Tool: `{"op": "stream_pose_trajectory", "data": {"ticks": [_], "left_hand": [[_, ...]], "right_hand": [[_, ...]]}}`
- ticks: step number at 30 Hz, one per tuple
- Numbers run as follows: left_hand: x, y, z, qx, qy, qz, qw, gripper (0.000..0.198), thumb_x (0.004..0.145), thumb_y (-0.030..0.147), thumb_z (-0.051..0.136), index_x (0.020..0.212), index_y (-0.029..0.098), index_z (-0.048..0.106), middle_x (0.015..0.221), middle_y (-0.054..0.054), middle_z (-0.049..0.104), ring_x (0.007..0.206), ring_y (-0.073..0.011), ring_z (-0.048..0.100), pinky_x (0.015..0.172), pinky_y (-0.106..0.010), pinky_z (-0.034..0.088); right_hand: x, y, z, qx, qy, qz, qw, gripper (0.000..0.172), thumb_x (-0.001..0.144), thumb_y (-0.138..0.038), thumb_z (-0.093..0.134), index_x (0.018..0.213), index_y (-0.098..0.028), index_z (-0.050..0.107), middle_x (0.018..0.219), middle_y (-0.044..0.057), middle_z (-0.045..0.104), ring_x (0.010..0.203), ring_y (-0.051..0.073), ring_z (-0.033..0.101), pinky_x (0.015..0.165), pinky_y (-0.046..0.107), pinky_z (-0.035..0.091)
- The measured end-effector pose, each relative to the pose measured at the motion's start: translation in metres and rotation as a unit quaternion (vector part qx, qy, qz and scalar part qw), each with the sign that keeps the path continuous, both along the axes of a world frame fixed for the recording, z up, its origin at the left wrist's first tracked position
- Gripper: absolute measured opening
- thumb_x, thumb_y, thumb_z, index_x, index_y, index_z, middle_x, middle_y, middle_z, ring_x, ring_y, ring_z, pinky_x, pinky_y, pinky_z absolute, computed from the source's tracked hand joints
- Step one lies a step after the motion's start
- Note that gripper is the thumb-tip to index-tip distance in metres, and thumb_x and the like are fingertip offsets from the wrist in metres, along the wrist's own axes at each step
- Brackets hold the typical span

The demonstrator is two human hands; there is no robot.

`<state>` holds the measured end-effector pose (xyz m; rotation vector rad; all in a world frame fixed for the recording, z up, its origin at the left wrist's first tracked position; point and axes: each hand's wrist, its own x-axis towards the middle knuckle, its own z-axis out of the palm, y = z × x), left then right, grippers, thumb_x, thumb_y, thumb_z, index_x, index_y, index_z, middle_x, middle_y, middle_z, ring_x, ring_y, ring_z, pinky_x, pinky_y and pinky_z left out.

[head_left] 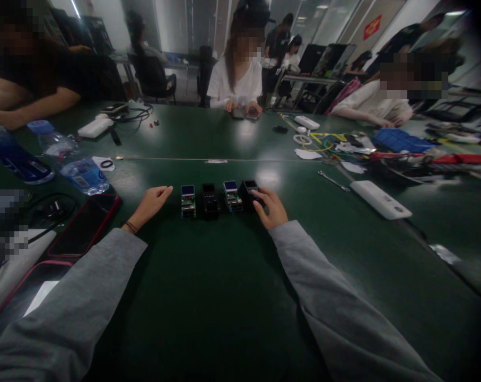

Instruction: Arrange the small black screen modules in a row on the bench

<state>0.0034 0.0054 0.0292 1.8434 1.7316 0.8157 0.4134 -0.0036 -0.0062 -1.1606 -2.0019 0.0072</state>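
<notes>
Four small devices stand in a row on the green table; two are bare circuit boards with small screens and two are black cases. My right hand [272, 208] has its fingers and thumb around the rightmost black case [248, 185], partly covering it. Left of that are a circuit board [232, 196], another black case [210, 200] and a second circuit board [188, 201]. My left hand [150, 206] rests on the table beside the leftmost board, apart from it. Its fingers are curled together, and nothing shows in them.
Left of me are a red-edged phone [85, 225], a clear water bottle [79, 164] and a blue-labelled bottle [17, 154]. On the right lie a white power bank [380, 200], a wrench [333, 180] and tangled cables [328, 142]. Several people sit around the table.
</notes>
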Motion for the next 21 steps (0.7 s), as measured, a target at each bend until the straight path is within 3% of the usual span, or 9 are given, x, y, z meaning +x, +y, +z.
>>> {"op": "stream_pose_trajectory", "data": {"ticks": [4, 7, 9, 13, 15, 17, 21], "left_hand": [[0.003, -0.007, -0.005, 0.096, 0.077, 0.000, 0.992, 0.046, 0.104, 0.057, 0.039, 0.085, 0.021, 0.060, 0.077, -0.002, 0.060, 0.069, -0.0184, 0.052, 0.067, -0.032, 0.040], [0.005, -0.014, -0.004, 0.234, 0.099, -0.017, 0.967, 0.050, 0.102, 0.063, 0.040, 0.107, 0.019, 0.064, 0.104, -0.010, 0.067, 0.090, -0.0234, 0.060, 0.082, -0.038, 0.048], [0.008, -0.018, -0.002, 0.297, 0.124, -0.065, 0.945, 0.058, 0.097, 0.072, 0.045, 0.114, 0.020, 0.065, 0.116, -0.013, 0.067, 0.105, -0.0285, 0.061, 0.093, -0.044, 0.049], [0.017, -0.024, 0.002, 0.316, 0.195, -0.187, 0.910, 0.061, 0.088, 0.078, 0.060, 0.117, 0.025, 0.070, 0.122, -0.011, 0.069, 0.115, -0.0327, 0.061, 0.098, -0.049, 0.048], [0.022, -0.026, 0.002, 0.328, 0.215, -0.221, 0.893, 0.058, 0.088, 0.075, 0.063, 0.118, 0.026, 0.071, 0.125, -0.011, 0.069, 0.118, -0.0329, 0.060, 0.100, -0.049, 0.048], [0.025, -0.026, 0.001, 0.336, 0.226, -0.234, 0.884, 0.051, 0.090, 0.069, 0.065, 0.116, 0.026, 0.072, 0.126, -0.011, 0.070, 0.119, -0.0322, 0.061, 0.101, -0.048, 0.048], [0.024, -0.025, -0.001, 0.331, 0.230, -0.218, 0.889, 0.039, 0.094, 0.059, 0.068, 0.110, 0.025, 0.074, 0.127, -0.011, 0.069, 0.122, -0.0320, 0.059, 0.102, -0.048, 0.048]], "right_hand": [[0.000, -0.001, -0.001, -0.016, -0.004, 0.000, 1.000, 0.040, 0.103, -0.047, 0.046, 0.129, -0.026, 0.069, 0.138, 0.017, 0.060, 0.128, 0.036, 0.060, 0.106, 0.062, 0.054], [-0.001, -0.006, 0.005, 0.005, -0.016, -0.029, 0.999, 0.040, 0.102, -0.046, 0.048, 0.131, -0.028, 0.068, 0.140, 0.017, 0.060, 0.128, 0.038, 0.060, 0.103, 0.066, 0.054], [-0.006, -0.013, 0.011, 0.030, -0.035, -0.041, 0.998, 0.041, 0.101, -0.045, 0.050, 0.136, -0.030, 0.065, 0.148, 0.015, 0.056, 0.136, 0.039, 0.055, 0.107, 0.067, 0.050], [-0.034, -0.035, 0.025, 0.070, -0.079, 0.013, 0.994, 0.046, 0.102, -0.040, 0.053, 0.147, -0.034, 0.058, 0.160, 0.008, 0.046, 0.151, 0.034, 0.040, 0.119, 0.062, 0.043], [-0.057, -0.043, 0.028, 0.080, -0.106, 0.074, 0.988, 0.049, 0.104, -0.038, 0.054, 0.152, -0.028, 0.054, 0.163, 0.011, 0.043, 0.153, 0.032, 0.037, 0.122, 0.058, 0.042], [-0.083, -0.046, 0.026, 0.068, -0.141, 0.120, 0.980, 0.054, 0.105, -0.039, 0.055, 0.155, -0.020, 0.051, 0.164, 0.016, 0.040, 0.155, 0.031, 0.033, 0.124, 0.056, 0.041], [-0.123, -0.037, 0.018, 0.011, -0.184, 0.133, 0.974, 0.059, 0.104, -0.037, 0.059, 0.157, -0.012, 0.049, 0.164, 0.021, 0.037, 0.155, 0.033, 0.032, 0.125, 0.057, 0.038]]}}
